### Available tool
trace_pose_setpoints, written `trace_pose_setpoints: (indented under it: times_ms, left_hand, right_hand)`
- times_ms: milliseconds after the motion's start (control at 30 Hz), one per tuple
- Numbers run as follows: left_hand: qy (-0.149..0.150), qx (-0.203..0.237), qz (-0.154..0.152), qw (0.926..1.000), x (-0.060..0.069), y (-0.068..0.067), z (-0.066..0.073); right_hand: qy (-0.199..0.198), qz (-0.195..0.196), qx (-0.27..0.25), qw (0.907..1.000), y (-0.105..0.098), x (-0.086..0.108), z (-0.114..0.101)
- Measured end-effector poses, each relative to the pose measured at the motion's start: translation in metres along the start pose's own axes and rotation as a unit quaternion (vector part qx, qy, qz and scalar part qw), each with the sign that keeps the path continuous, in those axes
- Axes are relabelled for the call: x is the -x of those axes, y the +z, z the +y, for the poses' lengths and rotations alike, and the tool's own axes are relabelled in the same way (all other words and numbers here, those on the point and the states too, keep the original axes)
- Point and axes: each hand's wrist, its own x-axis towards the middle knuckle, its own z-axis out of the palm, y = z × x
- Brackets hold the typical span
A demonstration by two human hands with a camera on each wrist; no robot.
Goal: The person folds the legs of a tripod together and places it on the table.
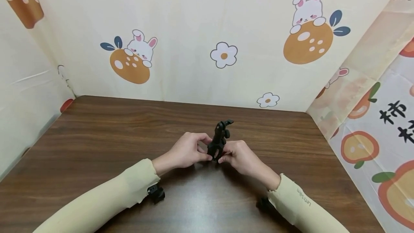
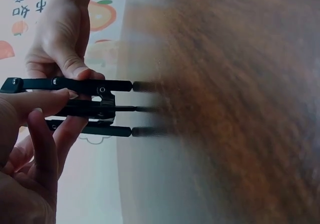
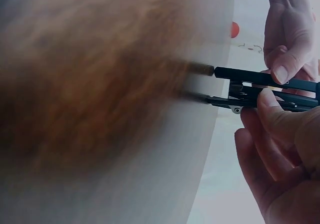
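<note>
A small black tripod (image 1: 219, 134) stands upright on the wooden table between the two hands, its legs folded close together. Knobs and a flat piece show at its top. From the left, my left hand (image 1: 184, 150) pinches the lower part with thumb and fingers. Opposite it, my right hand (image 1: 242, 157) grips the legs from the right. In the left wrist view the narrow black legs (image 2: 117, 86) lie side by side, their tips at the tabletop. The right wrist view shows the right thumb (image 3: 270, 98) pressed on one leg; fingers hide part of the tripod.
The brown wooden table (image 1: 113, 132) spreads around both hands. A cream curtain (image 1: 187, 46) with rabbit and fruit prints hangs behind its far edge, and a printed cloth (image 1: 365, 146) hangs at the right. Black wrist cameras sit under both sleeves, including the left one (image 1: 156, 193).
</note>
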Motion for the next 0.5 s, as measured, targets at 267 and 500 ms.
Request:
trace_pose_setpoints:
  times_ms: [267, 500]
  left_hand:
    - [-0.006, -0.001, -0.007, 1.0000, -0.0003, -0.0015, -0.0001]
    - [-0.004, 0.013, -0.009, 0.9999, -0.0002, -0.0003, -0.0022]
  right_hand:
    - [-0.036, -0.002, 0.024, 0.9991, -0.0015, -0.0002, 0.0026]
    - [-0.084, -0.003, 0.062, 0.9945, -0.0049, -0.0021, 0.0044]
